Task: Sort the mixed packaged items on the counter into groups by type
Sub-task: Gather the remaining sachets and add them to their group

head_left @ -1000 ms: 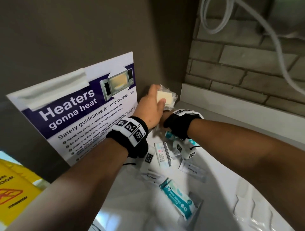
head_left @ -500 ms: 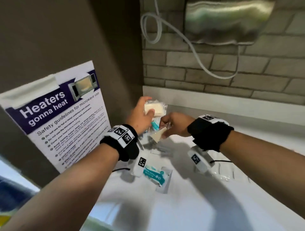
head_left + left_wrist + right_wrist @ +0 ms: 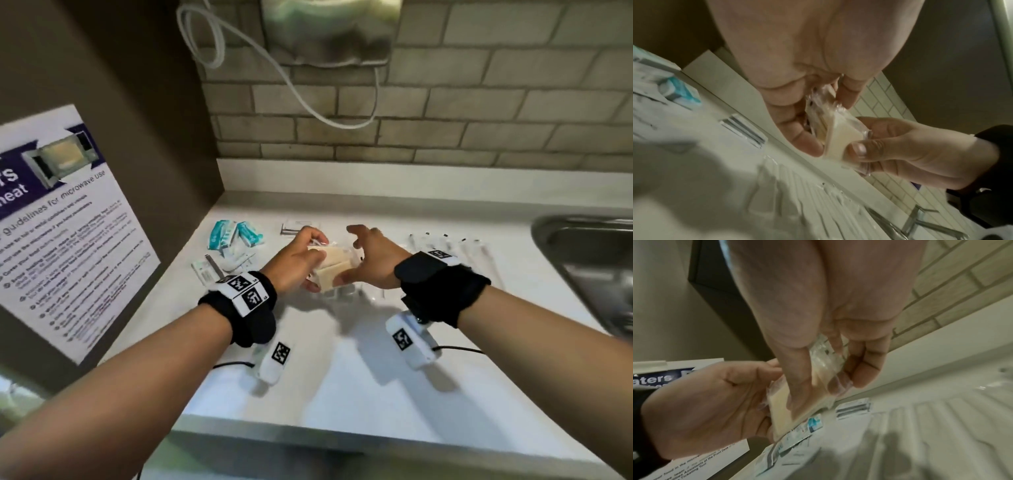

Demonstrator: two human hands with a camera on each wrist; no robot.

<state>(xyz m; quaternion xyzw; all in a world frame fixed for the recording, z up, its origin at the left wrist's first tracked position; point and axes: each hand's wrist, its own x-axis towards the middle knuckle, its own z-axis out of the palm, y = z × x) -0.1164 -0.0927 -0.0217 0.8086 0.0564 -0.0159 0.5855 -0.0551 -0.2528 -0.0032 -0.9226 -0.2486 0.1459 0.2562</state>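
From the head camera, both hands meet over the white counter (image 3: 342, 394) around a small stack of cream pads in clear wrappers (image 3: 334, 265): the left hand (image 3: 294, 263) curls its fingers round the stack's near-left side, and the right hand (image 3: 368, 263) pinches the right side with thumb below and fingers arched above. At 11 o'clock from the hands lie teal-and-white packets (image 3: 234, 234); at 9 o'clock, white sachets (image 3: 212, 270); at 12 o'clock, a flat white packet with dark stripes (image 3: 296, 228); at 2 o'clock, a row of clear long wrappers (image 3: 452, 245). A steel sink (image 3: 596, 270) sits at 3 o'clock, a microwave-safety poster (image 3: 65, 226) at 9 o'clock. From the left wrist, the left hand (image 3: 797, 91) grips the stack (image 3: 836, 139), and the right hand's (image 3: 910, 151) thumb presses its cream face. From the right wrist, the right hand (image 3: 828, 337) closes on the stack (image 3: 797, 402) from above while the left hand (image 3: 711, 402) cups it from 9 o'clock.
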